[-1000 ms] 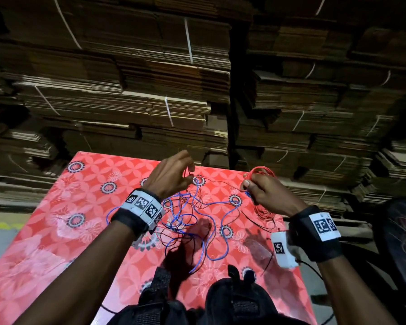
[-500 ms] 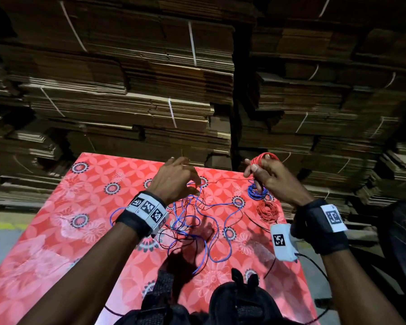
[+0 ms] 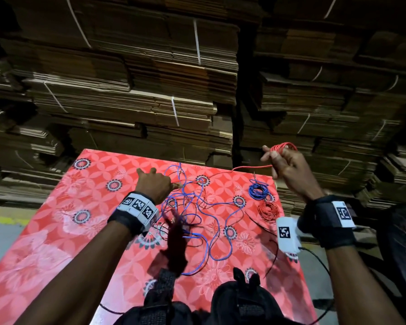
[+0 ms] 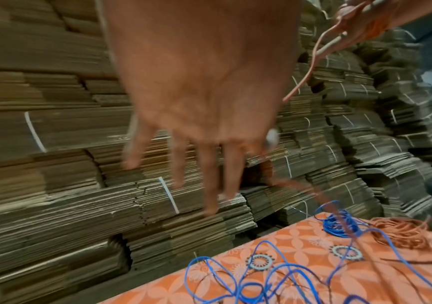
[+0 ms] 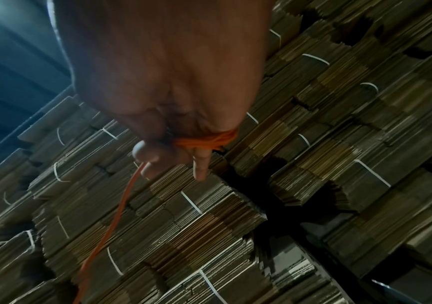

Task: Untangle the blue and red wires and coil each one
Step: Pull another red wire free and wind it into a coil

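Note:
A loose tangle of blue wire (image 3: 217, 231) and thin red wire (image 3: 198, 195) lies across the middle of the red flowered table (image 3: 56, 231). My left hand (image 3: 158, 178) hovers over the tangle's far left part, with its fingers (image 4: 196, 164) straight and nothing in it. My right hand (image 3: 279, 158) is raised beyond the table's far right corner. It grips a red coil (image 3: 283, 146) wound round its fingers (image 5: 201, 164), and a red strand (image 3: 251, 167) runs from it down to the tangle. A blue coil (image 3: 258, 191) and a second red coil (image 3: 267, 209) lie at the right.
Tall stacks of flattened cardboard (image 3: 150, 90) tied with white straps stand right behind the table. A dark round object (image 3: 401, 254) sits off the table's right edge. A black cable (image 3: 319, 256) hangs from my right wrist camera. The table's left half holds no wires.
My right hand rose up and to the right with the red coil, drawing a red strand out of the tangle. My left hand reached forward and straightened its fingers.

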The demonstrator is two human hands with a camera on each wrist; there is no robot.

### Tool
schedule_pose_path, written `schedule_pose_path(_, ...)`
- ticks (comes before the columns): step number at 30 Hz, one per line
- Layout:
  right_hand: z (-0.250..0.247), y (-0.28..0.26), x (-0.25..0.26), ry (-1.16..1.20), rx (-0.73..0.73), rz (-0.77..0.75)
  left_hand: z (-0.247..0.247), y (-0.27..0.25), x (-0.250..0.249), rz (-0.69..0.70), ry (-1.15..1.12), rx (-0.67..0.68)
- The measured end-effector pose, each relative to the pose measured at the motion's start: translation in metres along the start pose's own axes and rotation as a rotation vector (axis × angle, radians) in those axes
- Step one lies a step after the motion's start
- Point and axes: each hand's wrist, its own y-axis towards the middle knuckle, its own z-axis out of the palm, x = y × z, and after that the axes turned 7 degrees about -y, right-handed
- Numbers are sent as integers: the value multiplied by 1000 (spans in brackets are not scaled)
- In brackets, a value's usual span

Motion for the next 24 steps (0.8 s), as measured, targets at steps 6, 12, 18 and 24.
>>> schedule_pose_path(6, -3, 4, -4, 12, -87, -4, -6, 3, 34, -116, -475, -178)
schedule_pose_path(12, -5, 16, -24, -44, -218, 28, -23, -10, 57, 34, -1581, 95)
schedule_pose_path(18, 6, 22, -25, -129, -227, 40, -15, -8, 92, -37, -1519, -274)
schedule_pose_path(24, 22, 26, -20, -129, -254, 48, -29, 0, 129, 79, -1341, -316)
